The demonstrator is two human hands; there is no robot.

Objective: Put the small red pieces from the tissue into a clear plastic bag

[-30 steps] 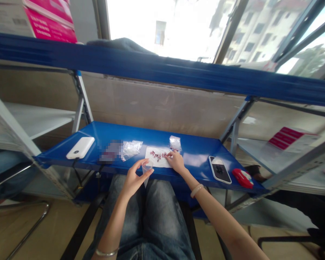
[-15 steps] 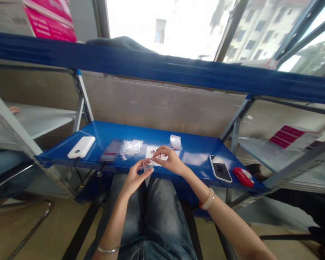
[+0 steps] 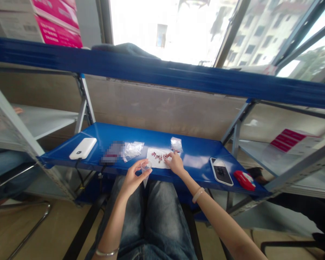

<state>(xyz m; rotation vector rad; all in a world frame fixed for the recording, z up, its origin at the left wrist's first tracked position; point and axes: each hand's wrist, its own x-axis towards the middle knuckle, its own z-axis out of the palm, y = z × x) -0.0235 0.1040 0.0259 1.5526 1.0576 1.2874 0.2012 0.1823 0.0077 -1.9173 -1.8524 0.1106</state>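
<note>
My left hand [image 3: 134, 177] is closed around a small clear plastic bag [image 3: 145, 173], its mouth spread wide and its lower end tapering downward over my lap. On the blue table lies a white sheet of paper [image 3: 153, 164] with several small dark red pieces [image 3: 158, 156] scattered over it. My right hand [image 3: 175, 164] reaches down to the right side of that paper, thumb and fingertips together among the pieces. Whether a piece sits between those fingertips is too small to tell.
Clear plastic bags [image 3: 133, 150] lie left of the paper, and another small clear bag [image 3: 176, 144] lies behind my right hand. A white power bank [image 3: 82, 148] with a cable is at left. A phone [image 3: 221, 171] and a red object [image 3: 244, 180] are at right. A blue shelf beam [image 3: 162, 70] crosses above.
My right hand has moved from the bag's mouth rightward to the pieces on the paper. The left hand still holds the bag in nearly the same place.
</note>
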